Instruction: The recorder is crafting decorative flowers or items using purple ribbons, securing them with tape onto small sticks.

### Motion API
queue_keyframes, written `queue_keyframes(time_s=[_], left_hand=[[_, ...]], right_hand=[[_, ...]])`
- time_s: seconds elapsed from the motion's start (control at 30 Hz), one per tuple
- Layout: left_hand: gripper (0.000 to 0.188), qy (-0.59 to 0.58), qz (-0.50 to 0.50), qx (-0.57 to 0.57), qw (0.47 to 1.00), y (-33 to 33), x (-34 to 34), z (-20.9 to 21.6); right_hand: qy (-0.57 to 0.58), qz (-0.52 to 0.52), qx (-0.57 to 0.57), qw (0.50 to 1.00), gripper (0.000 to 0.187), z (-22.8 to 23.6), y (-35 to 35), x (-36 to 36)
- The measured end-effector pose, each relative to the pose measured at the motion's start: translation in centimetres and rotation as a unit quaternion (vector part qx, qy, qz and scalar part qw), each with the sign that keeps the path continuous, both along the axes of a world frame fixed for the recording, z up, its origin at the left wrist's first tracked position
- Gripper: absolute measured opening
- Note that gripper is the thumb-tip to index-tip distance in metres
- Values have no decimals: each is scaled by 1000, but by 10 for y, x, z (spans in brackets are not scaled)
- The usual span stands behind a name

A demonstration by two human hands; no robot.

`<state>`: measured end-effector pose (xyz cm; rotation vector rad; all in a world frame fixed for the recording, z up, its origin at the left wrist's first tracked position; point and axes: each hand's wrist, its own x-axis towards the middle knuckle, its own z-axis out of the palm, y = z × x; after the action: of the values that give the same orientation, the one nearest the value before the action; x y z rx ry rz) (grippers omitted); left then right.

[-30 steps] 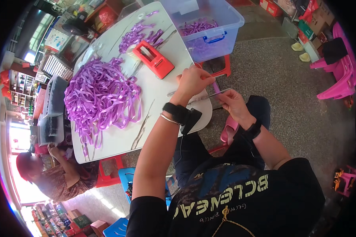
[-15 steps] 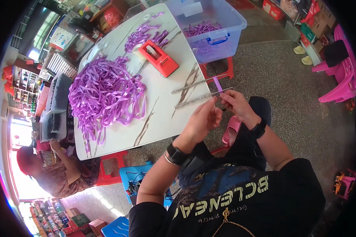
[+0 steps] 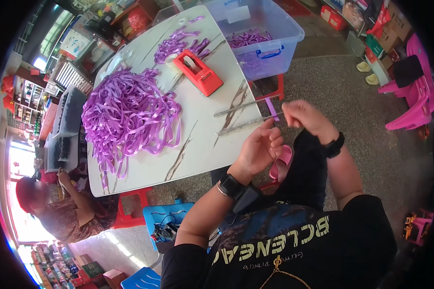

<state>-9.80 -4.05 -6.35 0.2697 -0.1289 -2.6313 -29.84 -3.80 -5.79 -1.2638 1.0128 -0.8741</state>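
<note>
Two thin metal rods (image 3: pixel 241 107) stick out past the right edge of the marbled table, side by side. A short purple ribbon (image 3: pixel 272 109) lies across them near their outer ends. My left hand (image 3: pixel 261 148) is just below the ribbon, thumb and forefinger close to the lower rod, the other fingers curled. Right of the ribbon, my right hand (image 3: pixel 307 117) is closed, its fingertips pinched together and a little blurred. What either pinch holds, if anything, is too small to tell. A large heap of purple ribbon loops (image 3: pixel 130 113) covers the table's left part.
A red tape dispenser (image 3: pixel 198 73) stands beyond the rods, near a smaller ribbon pile (image 3: pixel 176 45). A clear plastic bin (image 3: pixel 270 60) with ribbons adjoins the table's far right side. A blue stool (image 3: pixel 166 212) holds cables. Another person (image 3: pixel 65 216) sits at left.
My right hand has drawn away to the right from the ribbon and my left hand. The left hand stays by the rods, its fingers more curled.
</note>
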Motion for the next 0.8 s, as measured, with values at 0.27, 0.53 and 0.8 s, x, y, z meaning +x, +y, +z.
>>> queue_keyframes(time_s=[0.27, 0.53, 0.8], left_hand=[[27, 77, -15, -3, 997, 1, 4, -16], [24, 59, -4, -13, 998, 1, 0, -12], [20, 71, -5, -10, 997, 1, 1, -14]], right_hand=[[112, -52, -160, 979, 26, 63, -129, 73], [156, 20, -79, 984, 26, 41, -207, 109], [88, 0, 55, 995, 23, 70, -203, 111]])
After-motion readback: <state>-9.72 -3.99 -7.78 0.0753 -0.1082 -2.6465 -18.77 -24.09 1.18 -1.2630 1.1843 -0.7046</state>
